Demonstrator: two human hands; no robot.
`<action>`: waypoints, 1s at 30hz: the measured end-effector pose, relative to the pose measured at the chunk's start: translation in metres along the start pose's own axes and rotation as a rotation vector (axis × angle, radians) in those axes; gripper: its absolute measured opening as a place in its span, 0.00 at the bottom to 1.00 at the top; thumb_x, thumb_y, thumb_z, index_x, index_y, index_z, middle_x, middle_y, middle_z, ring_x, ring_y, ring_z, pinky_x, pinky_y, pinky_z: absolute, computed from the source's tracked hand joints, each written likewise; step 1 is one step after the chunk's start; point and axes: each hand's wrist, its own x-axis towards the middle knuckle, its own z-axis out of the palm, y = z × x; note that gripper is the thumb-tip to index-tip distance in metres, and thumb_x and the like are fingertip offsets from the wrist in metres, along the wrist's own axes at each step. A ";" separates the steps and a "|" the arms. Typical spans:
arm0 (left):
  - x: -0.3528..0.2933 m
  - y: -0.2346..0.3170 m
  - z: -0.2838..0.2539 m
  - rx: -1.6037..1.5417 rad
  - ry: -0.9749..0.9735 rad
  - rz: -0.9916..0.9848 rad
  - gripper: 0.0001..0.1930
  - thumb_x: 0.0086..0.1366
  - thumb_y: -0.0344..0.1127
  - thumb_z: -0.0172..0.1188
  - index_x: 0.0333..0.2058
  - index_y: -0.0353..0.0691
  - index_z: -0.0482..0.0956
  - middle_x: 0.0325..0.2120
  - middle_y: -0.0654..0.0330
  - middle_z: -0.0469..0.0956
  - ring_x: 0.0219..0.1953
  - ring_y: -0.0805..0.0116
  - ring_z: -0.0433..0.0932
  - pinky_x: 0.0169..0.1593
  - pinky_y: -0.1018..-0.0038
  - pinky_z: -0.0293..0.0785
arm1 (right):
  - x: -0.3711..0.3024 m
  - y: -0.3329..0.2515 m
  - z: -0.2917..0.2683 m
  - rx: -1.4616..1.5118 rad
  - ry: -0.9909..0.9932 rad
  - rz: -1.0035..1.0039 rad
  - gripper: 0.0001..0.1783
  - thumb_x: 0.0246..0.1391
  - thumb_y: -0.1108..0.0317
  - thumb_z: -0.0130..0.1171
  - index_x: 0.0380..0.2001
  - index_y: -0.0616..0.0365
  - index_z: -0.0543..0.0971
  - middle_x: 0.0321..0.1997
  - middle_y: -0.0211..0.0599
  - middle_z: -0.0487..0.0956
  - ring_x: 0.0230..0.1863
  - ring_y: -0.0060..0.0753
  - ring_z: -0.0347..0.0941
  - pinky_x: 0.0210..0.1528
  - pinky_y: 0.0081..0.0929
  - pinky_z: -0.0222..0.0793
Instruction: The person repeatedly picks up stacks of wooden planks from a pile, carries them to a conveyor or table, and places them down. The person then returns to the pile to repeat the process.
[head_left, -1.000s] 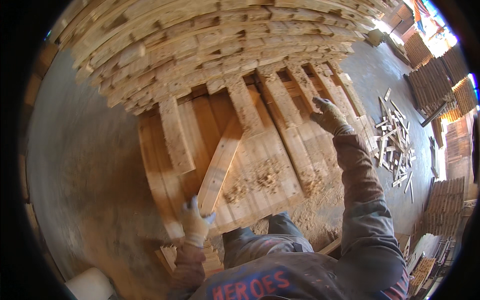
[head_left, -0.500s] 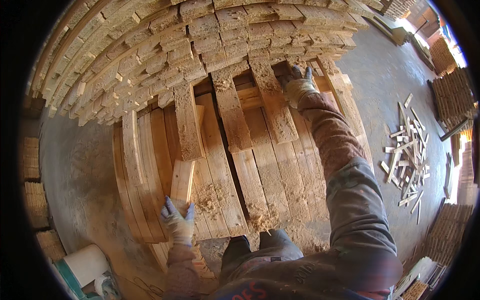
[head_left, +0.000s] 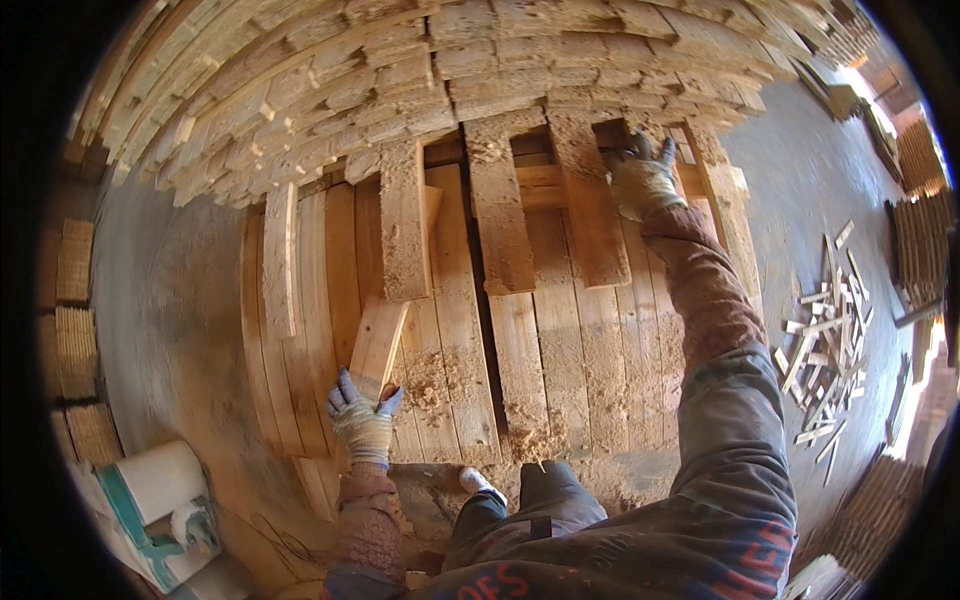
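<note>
My left hand (head_left: 360, 425), in a pale glove with bluish fingertips, grips the near end of a short wooden board (head_left: 378, 343) between thumb and fingers. This board slants over the planks, its far end close to a sawdust-covered board (head_left: 404, 225). My right hand (head_left: 645, 180), in a similar glove, reaches far forward at the stack's foot. Its fingers are apart, beside another dusty board (head_left: 590, 210), and I see nothing held in them. Several boards jut toward me from under the stack (head_left: 560, 60), resting across a bed of long planks (head_left: 425, 350).
Sawdust (head_left: 530, 440) lies on the planks' near end. To the right, a heap of wood offcuts (head_left: 830, 340) covers part of the grey floor. More stacked wood (head_left: 920, 240) stands at the far right and at the left (head_left: 75, 350). A white and green container (head_left: 160, 500) sits lower left.
The view has shifted, so the planks sit farther right in it. The board in my left hand now slants more to the right. My right hand remains at the stack's foot.
</note>
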 end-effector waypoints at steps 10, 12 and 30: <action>-0.001 -0.004 -0.002 -0.025 0.036 0.044 0.55 0.47 0.62 0.76 0.66 0.34 0.64 0.55 0.43 0.71 0.58 0.41 0.69 0.62 0.50 0.66 | -0.002 -0.016 -0.015 -0.154 -0.174 0.027 0.42 0.60 0.53 0.57 0.76 0.40 0.58 0.79 0.33 0.60 0.82 0.54 0.39 0.69 0.88 0.23; -0.004 -0.007 0.003 0.010 0.091 0.055 0.55 0.48 0.65 0.74 0.67 0.36 0.63 0.56 0.44 0.70 0.58 0.41 0.69 0.62 0.49 0.67 | -0.018 -0.016 -0.024 -0.126 -0.165 -0.002 0.38 0.60 0.55 0.57 0.73 0.47 0.63 0.76 0.35 0.64 0.81 0.53 0.41 0.69 0.88 0.24; -0.074 -0.072 -0.019 -0.184 -0.025 0.029 0.54 0.56 0.61 0.71 0.74 0.48 0.51 0.62 0.36 0.65 0.62 0.32 0.66 0.64 0.46 0.65 | -0.294 0.050 0.012 0.461 0.123 0.521 0.62 0.34 0.48 0.82 0.72 0.51 0.62 0.75 0.48 0.61 0.76 0.55 0.54 0.77 0.50 0.48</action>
